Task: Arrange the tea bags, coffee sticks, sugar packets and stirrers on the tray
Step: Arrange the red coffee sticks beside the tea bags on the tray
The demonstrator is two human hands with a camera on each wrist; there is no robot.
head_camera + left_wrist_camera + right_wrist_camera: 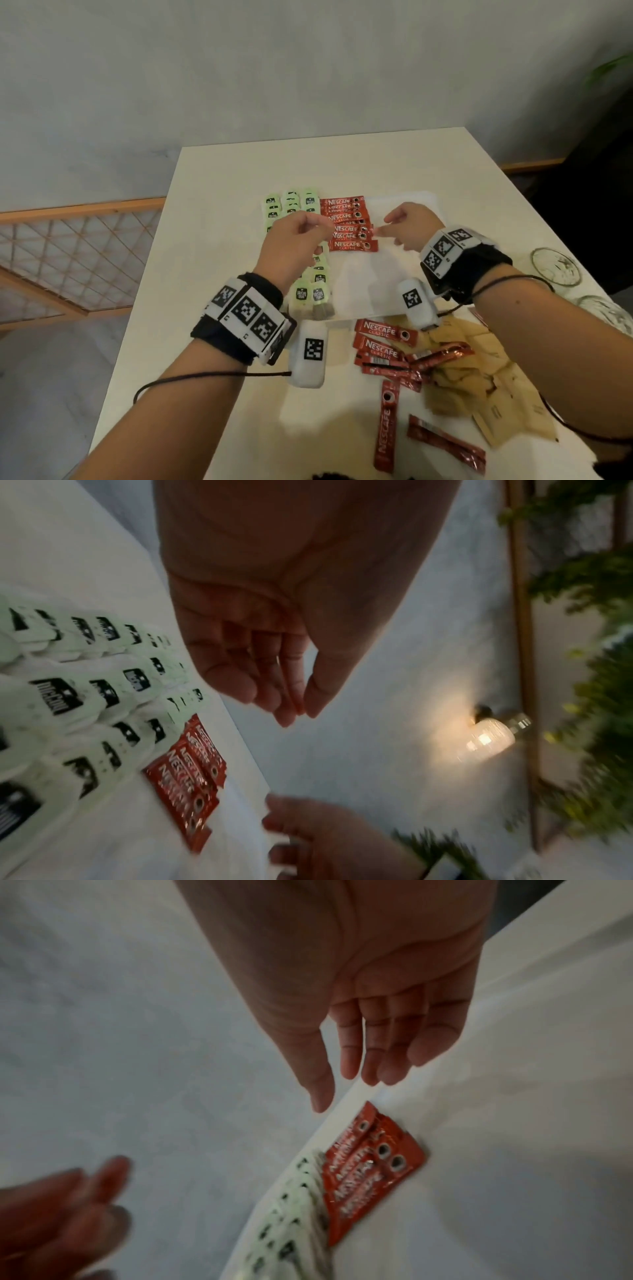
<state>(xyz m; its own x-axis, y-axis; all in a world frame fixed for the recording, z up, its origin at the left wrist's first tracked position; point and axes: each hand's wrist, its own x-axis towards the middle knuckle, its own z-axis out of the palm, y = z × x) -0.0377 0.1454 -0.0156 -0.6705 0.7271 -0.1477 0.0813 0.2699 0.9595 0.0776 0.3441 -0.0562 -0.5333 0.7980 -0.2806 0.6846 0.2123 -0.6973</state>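
A white tray (394, 284) lies at the centre of the worktop (219, 192). At its 10 o'clock corner green-tagged tea bags (291, 205) are laid in rows, and a further column of them runs down the tray's 9 o'clock edge toward 7 o'clock. Just beside the tea bags, at 12 o'clock on the tray, Nescafé coffee sticks (346, 222) are stacked in a column, each with its long axis running from 9 to 3 o'clock, the lowest one sitting slightly off toward 3 o'clock.

The left hand (294, 236) is held above the column's 9 o'clock ends and the right hand (407, 222) at its 3 o'clock ends, so the sticks lie directly between the two grips. In both wrist views the fingers hang relaxed and nothing is held; whether the right fingertips touch a stick end cannot be told.

Off the tray, at its 6 o'clock edge, loose coffee sticks (387, 346) lie scattered at mixed angles, one of them pointing along the 12-to-6 line, beside a heap of brown sugar packets (459, 373) at 5 o'clock. These are judged nearer to the right hand, and the next stick would need turning to the 9-to-3 axis before being added. No stirrers can be made out. Glassware (555, 267) stands at 3 o'clock on the worktop.
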